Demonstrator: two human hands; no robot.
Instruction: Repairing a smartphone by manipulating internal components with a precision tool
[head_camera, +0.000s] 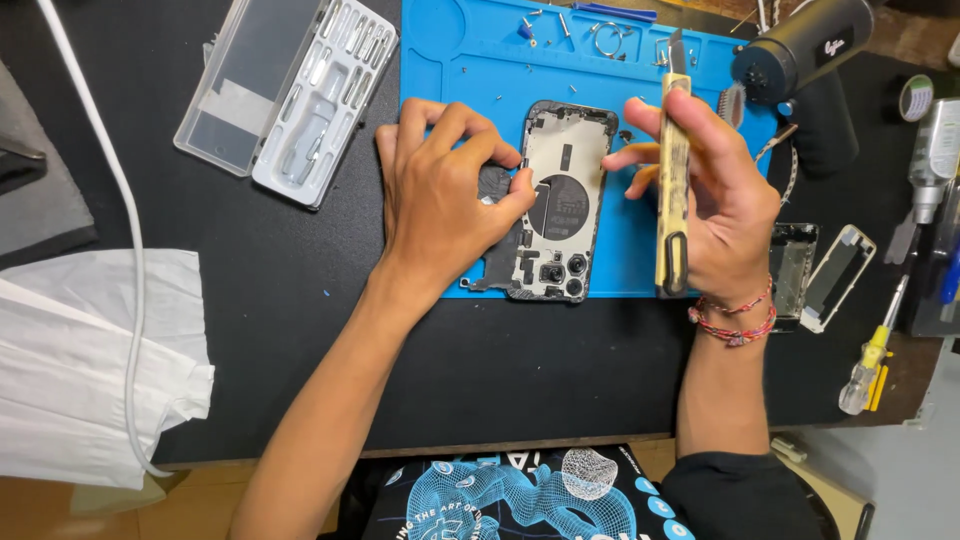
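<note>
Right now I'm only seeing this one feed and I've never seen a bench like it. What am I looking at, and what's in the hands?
This is a single head-worn camera looking down at a person's two bare hands. The left hand presses on an opened phone shell, which lies on a blue work mat on a dark table. The right hand holds a yellow utility knife upright. Around them lie a clear bit case, a black heat gun, a small screwdriver and white cloth.

Below the blue mat (470, 60) the black tabletop (520, 370) lies open between my forearms. The opened phone (560, 200) fills the gap between my hands. A clear bit case (285, 95) blocks the upper left, a black heat gun (810, 50) the upper right, and loose frames (820, 275) crowd my right wrist.
</note>
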